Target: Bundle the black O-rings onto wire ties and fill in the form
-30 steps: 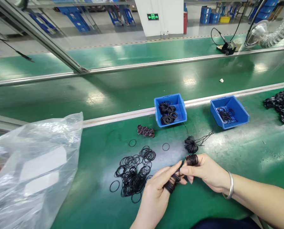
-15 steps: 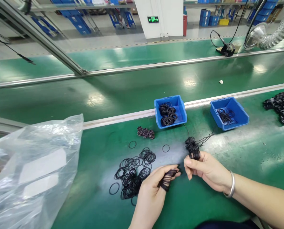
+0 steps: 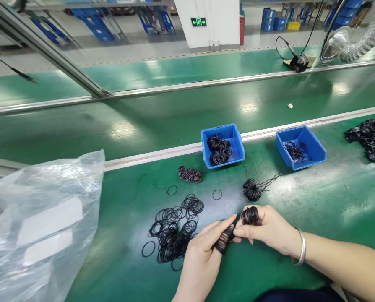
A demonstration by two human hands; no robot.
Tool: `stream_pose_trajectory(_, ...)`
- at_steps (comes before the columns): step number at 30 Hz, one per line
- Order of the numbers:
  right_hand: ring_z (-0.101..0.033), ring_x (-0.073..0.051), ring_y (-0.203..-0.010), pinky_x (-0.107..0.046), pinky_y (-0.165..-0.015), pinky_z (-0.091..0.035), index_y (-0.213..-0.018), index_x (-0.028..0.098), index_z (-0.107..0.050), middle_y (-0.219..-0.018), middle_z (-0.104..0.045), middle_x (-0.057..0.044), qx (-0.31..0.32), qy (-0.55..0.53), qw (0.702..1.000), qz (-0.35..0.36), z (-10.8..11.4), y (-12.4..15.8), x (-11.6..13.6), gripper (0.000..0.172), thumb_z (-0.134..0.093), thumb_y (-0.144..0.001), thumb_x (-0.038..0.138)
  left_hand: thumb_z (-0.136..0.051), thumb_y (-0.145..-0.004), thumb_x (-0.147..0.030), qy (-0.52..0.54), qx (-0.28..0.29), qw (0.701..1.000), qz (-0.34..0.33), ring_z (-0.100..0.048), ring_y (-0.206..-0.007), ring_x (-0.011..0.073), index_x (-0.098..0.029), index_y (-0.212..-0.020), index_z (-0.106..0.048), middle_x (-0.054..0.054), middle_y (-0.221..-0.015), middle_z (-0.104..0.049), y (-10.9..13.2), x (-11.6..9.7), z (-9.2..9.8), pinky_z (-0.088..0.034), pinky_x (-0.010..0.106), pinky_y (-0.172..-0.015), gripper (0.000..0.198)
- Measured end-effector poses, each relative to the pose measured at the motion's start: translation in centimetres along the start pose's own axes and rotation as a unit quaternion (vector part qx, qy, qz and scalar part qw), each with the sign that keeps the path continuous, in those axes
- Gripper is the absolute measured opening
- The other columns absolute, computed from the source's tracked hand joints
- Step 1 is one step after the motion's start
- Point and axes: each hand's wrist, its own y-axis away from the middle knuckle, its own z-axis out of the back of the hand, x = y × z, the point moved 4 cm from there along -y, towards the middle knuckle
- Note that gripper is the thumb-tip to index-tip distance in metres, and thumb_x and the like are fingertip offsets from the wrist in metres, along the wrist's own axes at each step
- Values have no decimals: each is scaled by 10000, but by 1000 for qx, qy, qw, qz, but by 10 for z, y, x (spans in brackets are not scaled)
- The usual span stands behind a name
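Hiding the right edge of a pile of loose black rings [image 3: 172, 241] on the desk [image 3: 341, 218], the left hand [image 3: 201, 258] runs off at six o'clock; the right forearm is cut off at four. A clear plastic bag [image 3: 88, 201] is cropped at nine o'clock, and black parts [image 3: 371, 140] are cropped at two. Just short of twelve o'clock from the hands, a blue bin [image 3: 237, 150] holds bundled black rings; at one o'clock, a second bin [image 3: 315, 154] holds a looser dark tangle. A gathered black bundle [image 3: 252, 191] lies nearer, between twelve and one. The left fingers are pressed together, wearing a ring stack [image 3: 222, 242]. The right hand [image 3: 274, 230] has its fingers bent, a ring coil [image 3: 249, 215] around the forefinger and the thumb against the left fingertips; which ring it pinches there, I cannot tell.
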Motion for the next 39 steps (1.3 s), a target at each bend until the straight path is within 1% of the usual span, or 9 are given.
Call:
stream_pose_trajectory(5, -562, -135, -632, -258, -581, -437, -665, 134, -677, -641, -630, -14, 13, -75, 996, -43, -2, -1, 1, 407, -849, -651, 503, -595, -903, -141, 10, -8, 1000, 3, -743, -837, 163, -307, -1196, -709, 26, -998, -782, 0, -2, 2, -605, 246, -764, 356)
stream_pose_trajectory(13, -498, -86, -519, -251, -543, -415, -759, 136, -728, -652, -620, 22, 0, -55, 997, -59, 0, 0, -5, 411, -892, -585, 470, -622, -908, -179, -18, -23, 999, -15, -738, -856, 171, -310, -1202, -705, 37, -1009, -784, 1, -4, 3, -601, 258, -781, 332)
stream_pose_trajectory(18, -506, -98, -545, -252, -556, -416, -703, 136, -716, -603, -603, 21, 10, -75, 996, -56, 0, 0, -2, 390, -881, -607, 476, -621, -910, -179, 2, -20, 1000, -23, -740, -824, 159, -318, -1199, -705, 34, -975, -788, 0, -6, 3, -601, 237, -763, 331)
stream_pose_trajectory(21, -501, -96, -547, -239, -541, -411, -692, 126, -702, -574, -579, 19, 18, -123, 989, -75, 1, -1, 0, 360, -861, -667, 449, -621, -915, -207, 51, -1, 999, 8, -747, -809, 163, -322, -1183, -716, 19, -881, -793, 0, -6, 4, -610, 247, -769, 306)
stream_pose_trajectory(24, -485, -74, -522, -222, -542, -435, -740, 136, -679, -573, -540, 45, 7, -206, 975, -84, 5, -2, 2, 295, -840, -730, 384, -617, -918, -253, 121, -24, 989, 76, -759, -755, 169, -303, -1140, -740, 20, -875, -790, 0, 0, 6, -627, 260, -737, 259)
stream_pose_trajectory(27, -622, -115, -684, -244, -644, -512, -818, 148, -681, -736, -644, -6, 4, -266, 961, -68, 6, -2, 5, 256, -811, -775, 365, -622, -905, -271, 153, -31, 979, 131, -768, -731, 180, -264, -1120, -746, 31, -919, -790, 0, 8, 5, -637, 276, -722, 248)
stream_pose_trajectory(31, -685, -154, -793, -293, -770, -542, -914, 118, -711, -877, -718, -77, 21, -245, 966, -80, 5, -2, 3, 316, -810, -773, 383, -601, -910, -280, 136, 22, 982, 129, -764, -849, 202, -247, -1119, -732, 45, -991, -787, -2, 11, -1, -628, 299, -780, 248)
stream_pose_trajectory(35, -638, -115, -651, -272, -717, -513, -803, 122, -693, -761, -694, -39, 1, -204, 976, -76, 7, -3, 2, 318, -804, -771, 418, -535, -953, -264, 122, 25, 984, 124, -754, -854, 178, -251, -1125, -718, 40, -979, -778, 0, 10, -1, -615, 280, -798, 251)
stream_pose_trajectory(39, -521, -92, -562, -251, -637, -451, -673, 137, -664, -585, -586, 24, -36, -119, 991, -40, 9, -3, 4, 358, -800, -758, 458, -532, -957, -236, 68, 18, 995, 68, -729, -856, 165, -279, -1153, -714, 26, -901, -772, 0, 3, 3, -589, 257, -800, 272)
